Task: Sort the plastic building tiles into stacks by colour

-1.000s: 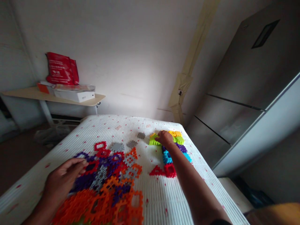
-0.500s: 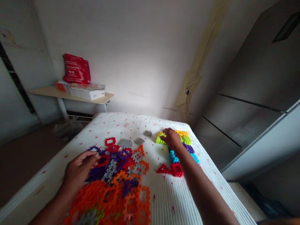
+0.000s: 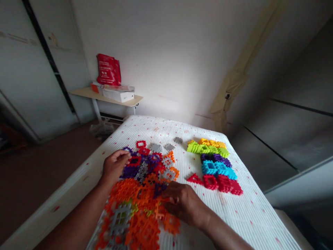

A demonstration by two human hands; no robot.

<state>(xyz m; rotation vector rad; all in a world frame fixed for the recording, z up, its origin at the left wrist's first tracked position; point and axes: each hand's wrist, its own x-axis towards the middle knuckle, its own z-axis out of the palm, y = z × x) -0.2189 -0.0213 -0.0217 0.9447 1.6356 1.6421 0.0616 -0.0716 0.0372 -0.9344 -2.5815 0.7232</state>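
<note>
A loose heap of toothed plastic building pieces lies on the cloth, with orange pieces (image 3: 145, 225) in front and purple, red and grey ones behind. My left hand (image 3: 114, 167) is at the heap's left edge, its thumb and fingertips pressed together beside a red square piece (image 3: 134, 160); whatever is between them cannot be made out. Over the heap's right side, my right hand (image 3: 183, 201) has bent fingers apart among orange pieces, near a purple piece (image 3: 159, 190). To the right stand sorted rows: yellow (image 3: 212, 143), lime green (image 3: 205, 149), purple (image 3: 215, 159), light blue (image 3: 218, 169) and red (image 3: 225, 183).
Grey pieces (image 3: 169, 147) lie apart behind the heap. A red triangle piece (image 3: 195, 178) sits left of the red row. Beyond the cloth-covered surface (image 3: 156, 125), a small table (image 3: 83, 92) bears a white box (image 3: 118, 95) and a red bag (image 3: 108, 69).
My right hand has moved from the lime green row back to the heap. My left hand stays by the red square piece. The whole view has shifted, showing the sorted rows uncovered.
</note>
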